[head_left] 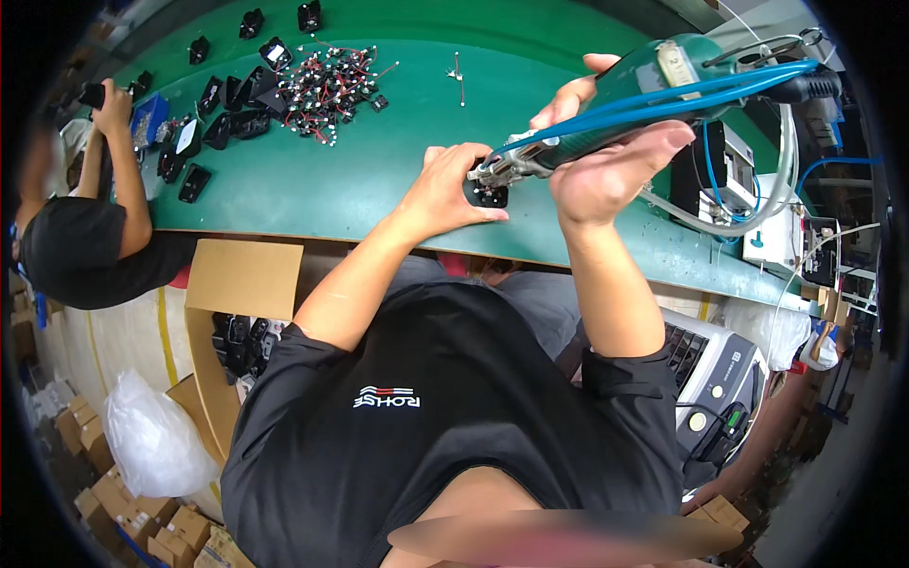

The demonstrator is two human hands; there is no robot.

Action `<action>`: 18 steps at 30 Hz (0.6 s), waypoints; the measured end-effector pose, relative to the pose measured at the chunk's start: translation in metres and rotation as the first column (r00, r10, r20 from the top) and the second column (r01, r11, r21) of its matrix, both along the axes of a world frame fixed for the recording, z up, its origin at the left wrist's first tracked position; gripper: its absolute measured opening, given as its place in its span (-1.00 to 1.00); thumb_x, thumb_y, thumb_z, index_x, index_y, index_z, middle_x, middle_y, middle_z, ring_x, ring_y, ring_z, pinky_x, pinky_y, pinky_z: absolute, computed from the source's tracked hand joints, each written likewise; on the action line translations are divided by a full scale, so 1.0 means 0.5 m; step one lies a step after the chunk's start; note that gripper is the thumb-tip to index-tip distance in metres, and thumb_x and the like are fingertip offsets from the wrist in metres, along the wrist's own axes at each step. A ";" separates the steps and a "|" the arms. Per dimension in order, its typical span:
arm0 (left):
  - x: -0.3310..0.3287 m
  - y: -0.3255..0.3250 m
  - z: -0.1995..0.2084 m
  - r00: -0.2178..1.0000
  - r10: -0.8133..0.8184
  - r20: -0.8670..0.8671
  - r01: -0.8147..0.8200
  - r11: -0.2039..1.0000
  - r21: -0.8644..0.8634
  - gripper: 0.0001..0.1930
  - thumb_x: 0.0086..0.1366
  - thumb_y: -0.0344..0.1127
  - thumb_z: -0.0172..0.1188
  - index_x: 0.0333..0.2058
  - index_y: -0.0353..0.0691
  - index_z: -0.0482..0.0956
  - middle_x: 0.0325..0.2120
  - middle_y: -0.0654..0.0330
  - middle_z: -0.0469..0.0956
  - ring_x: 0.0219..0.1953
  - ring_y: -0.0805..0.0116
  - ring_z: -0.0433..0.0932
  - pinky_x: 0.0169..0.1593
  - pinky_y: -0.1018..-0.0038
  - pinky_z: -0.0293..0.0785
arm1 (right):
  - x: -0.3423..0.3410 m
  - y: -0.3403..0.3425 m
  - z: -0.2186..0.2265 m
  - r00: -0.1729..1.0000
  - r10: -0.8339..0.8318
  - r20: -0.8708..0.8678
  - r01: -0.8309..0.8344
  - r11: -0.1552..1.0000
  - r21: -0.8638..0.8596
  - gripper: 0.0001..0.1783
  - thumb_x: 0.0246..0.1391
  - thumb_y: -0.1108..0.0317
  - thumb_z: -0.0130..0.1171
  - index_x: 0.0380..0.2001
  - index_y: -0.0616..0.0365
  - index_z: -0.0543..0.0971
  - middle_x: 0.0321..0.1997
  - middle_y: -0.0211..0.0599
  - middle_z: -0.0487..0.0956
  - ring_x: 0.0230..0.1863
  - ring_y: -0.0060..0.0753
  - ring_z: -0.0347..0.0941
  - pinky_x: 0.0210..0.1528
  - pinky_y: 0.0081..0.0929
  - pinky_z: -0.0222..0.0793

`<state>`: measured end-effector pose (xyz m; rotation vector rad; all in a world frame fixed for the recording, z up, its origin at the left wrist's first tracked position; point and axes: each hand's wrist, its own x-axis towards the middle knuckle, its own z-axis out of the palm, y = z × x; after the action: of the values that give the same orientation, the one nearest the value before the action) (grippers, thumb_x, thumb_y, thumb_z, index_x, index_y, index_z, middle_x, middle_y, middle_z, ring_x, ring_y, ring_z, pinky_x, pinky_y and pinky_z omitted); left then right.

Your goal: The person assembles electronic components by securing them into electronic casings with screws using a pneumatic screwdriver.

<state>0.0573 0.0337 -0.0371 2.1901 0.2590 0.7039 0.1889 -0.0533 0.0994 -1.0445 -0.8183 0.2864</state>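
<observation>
My left hand (438, 196) grips a small black plastic housing (493, 198) on the green table, with the thumb along its near side and the fingers around its far side. Some parts show inside the housing, too small to name. In my right hand (606, 180) is a green power screwdriver (606, 97), held at a slant with blue air tubes running along its body. Its metal nose (511, 163) points down to the left and reaches over the housing. Whether the tip touches a screw is hidden.
A heap of small wired parts (327, 90) lies at the far left of the table (398, 123), beside several black housings (237, 123). At the right stand white machines (739, 166) with hoses. A cardboard box (241, 275) is below the table edge. Another person (80, 237) works at left.
</observation>
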 end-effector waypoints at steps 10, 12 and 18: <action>0.001 -0.001 -0.010 1.000 0.006 0.021 -0.007 1.000 0.021 -0.14 -0.22 0.00 0.69 0.07 -0.15 0.48 -0.10 0.18 0.61 -0.01 0.11 0.57 0.10 0.26 0.26 | -0.014 0.003 -0.010 0.999 -0.004 -0.035 0.005 1.000 0.019 0.24 0.03 -0.79 -0.43 0.04 0.34 0.42 -0.60 -0.18 0.47 -0.59 -0.33 0.46 -0.47 -0.44 0.49; 0.001 -0.002 -0.009 1.000 0.003 0.000 -0.003 1.000 0.013 -0.13 -0.23 0.01 0.69 0.07 -0.15 0.48 -0.09 0.18 0.61 -0.01 0.12 0.57 0.10 0.26 0.26 | -0.016 0.007 -0.013 0.996 -0.053 -0.068 0.055 0.998 0.028 0.24 0.01 -0.80 -0.42 0.02 0.32 0.43 -0.58 -0.18 0.48 -0.60 -0.32 0.46 -0.47 -0.44 0.50; -0.012 0.007 -0.019 0.997 0.045 0.055 -0.046 0.999 0.011 -0.10 -0.23 0.04 0.69 0.10 -0.14 0.48 -0.07 0.17 0.62 0.00 0.13 0.59 0.09 0.25 0.26 | -0.033 0.017 -0.044 0.994 0.031 -0.102 -0.028 0.999 0.034 0.22 -0.03 -0.82 -0.39 -0.02 0.25 0.44 -0.54 -0.21 0.49 -0.56 -0.33 0.48 -0.49 -0.41 0.50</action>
<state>0.0512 0.0370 -0.0468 2.1794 0.2779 0.7911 0.1727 -0.0447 0.0775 -0.9798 -0.7437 0.3483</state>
